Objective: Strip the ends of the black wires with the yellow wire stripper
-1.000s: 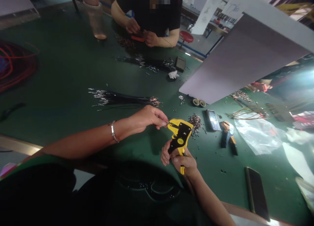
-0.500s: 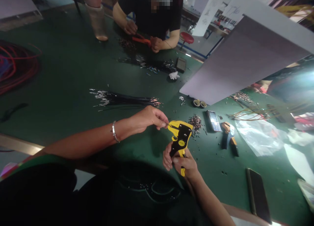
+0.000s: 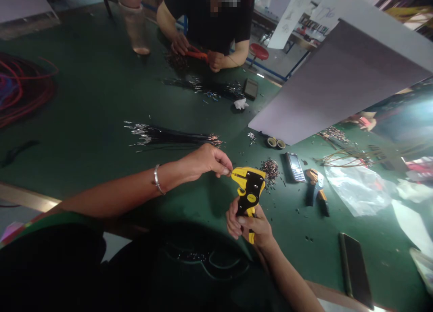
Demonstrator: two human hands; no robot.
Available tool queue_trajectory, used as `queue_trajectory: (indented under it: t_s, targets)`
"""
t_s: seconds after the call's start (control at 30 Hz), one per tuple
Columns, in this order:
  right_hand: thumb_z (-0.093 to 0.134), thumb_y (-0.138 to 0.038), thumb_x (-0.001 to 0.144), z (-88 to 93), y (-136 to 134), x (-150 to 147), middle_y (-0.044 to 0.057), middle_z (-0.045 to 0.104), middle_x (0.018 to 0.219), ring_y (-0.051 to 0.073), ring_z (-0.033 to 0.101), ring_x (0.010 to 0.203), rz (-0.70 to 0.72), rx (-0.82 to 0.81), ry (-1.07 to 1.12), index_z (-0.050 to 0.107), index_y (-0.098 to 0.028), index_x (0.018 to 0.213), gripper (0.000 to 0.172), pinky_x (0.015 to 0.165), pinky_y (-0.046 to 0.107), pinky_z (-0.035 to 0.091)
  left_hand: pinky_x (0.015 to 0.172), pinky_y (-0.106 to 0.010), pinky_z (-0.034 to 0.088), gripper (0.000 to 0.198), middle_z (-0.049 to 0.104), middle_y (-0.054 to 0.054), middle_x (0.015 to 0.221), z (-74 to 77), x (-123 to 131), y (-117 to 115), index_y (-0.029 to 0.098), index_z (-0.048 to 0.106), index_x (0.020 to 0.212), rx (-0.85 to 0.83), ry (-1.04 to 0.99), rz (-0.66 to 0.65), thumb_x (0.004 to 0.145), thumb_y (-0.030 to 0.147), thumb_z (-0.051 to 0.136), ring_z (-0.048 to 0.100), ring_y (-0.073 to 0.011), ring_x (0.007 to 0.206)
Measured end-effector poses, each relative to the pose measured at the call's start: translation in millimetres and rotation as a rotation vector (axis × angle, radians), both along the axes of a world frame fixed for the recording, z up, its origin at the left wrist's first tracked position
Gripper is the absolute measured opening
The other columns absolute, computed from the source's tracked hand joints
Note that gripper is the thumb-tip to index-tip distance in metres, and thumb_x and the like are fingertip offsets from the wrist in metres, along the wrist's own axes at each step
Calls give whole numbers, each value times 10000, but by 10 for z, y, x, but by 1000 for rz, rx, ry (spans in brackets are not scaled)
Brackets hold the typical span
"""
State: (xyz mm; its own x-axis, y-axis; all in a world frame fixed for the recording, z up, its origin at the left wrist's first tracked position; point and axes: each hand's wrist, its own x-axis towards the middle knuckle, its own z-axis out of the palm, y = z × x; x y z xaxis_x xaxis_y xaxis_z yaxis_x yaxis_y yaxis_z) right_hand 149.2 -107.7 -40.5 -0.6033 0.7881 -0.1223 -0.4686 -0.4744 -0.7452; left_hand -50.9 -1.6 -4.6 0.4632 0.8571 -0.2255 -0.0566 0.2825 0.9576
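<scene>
My right hand point(image 3: 259, 228) is wrapped round the handles of a yellow-and-black wire stripper point(image 3: 252, 185), whose jaws point left. At those jaws my left hand point(image 3: 204, 161) pinches a thin wire between thumb and forefinger; most of it is hidden by the fingers. Just beyond my left hand lies a bundle of black wires point(image 3: 172, 137), silvery terminals at the left end and bare copper at the right. A pile of small stripped bits point(image 3: 270, 170) lies right behind the stripper's head.
Across the green table a co-worker point(image 3: 209, 28) holds an orange-handled tool point(image 3: 197, 54). To the right are a keypad phone point(image 3: 295, 167), another hand tool point(image 3: 316, 185), a clear plastic bag point(image 3: 358, 190) and a dark smartphone point(image 3: 356, 269). A large pale panel point(image 3: 331, 82) stands at the back right.
My hands and the wire stripper have barely moved. Across the table, the co-worker's hand has shifted slightly towards the orange-handled tool.
</scene>
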Motion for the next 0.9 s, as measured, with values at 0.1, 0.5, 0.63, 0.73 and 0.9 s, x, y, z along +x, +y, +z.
queue_trajectory:
  t_s: [0.1, 0.5, 0.63, 0.73, 0.9]
  targets:
    - [746, -247, 751, -14, -9, 10, -44, 508, 564, 73, 417, 415, -19, -12, -42, 587, -156, 822, 196, 376, 207, 379, 549, -244, 443, 83, 660, -7, 574, 1, 2, 2, 128, 721, 658, -1, 5, -4, 590, 81, 725, 554, -83, 505]
    - [729, -231, 770, -68, -11, 23, -54, 523, 504, 75, 437, 346, -58, 11, -36, 593, -153, 808, 161, 326, 206, 423, 527, -236, 433, 88, 659, -5, 557, 28, 8, -13, 130, 713, 642, -34, 24, 10, 585, 64, 701, 537, -75, 486]
    - [727, -228, 766, -91, 1, 19, -39, 569, 519, 108, 514, 376, -77, 11, -46, 603, -148, 821, 157, 395, 268, 504, 520, -234, 431, 80, 668, -13, 568, 0, 16, -2, 123, 715, 651, -36, 8, 3, 579, 86, 716, 542, -76, 484]
    - [727, -241, 764, -96, 21, 12, -29, 582, 523, 129, 543, 406, -93, 40, -68, 608, -144, 821, 164, 442, 300, 521, 522, -238, 441, 84, 678, -23, 581, -28, 18, 10, 117, 715, 656, -41, 1, 6, 574, 104, 727, 554, -82, 489]
    - [762, -297, 711, -35, 48, -14, 22, 624, 659, 182, 601, 561, -26, 53, -74, 620, -137, 897, 283, 564, 371, 528, 521, -243, 445, 83, 682, -31, 590, -51, 11, 18, 121, 713, 661, -52, -7, -9, 580, 113, 729, 555, -86, 494]
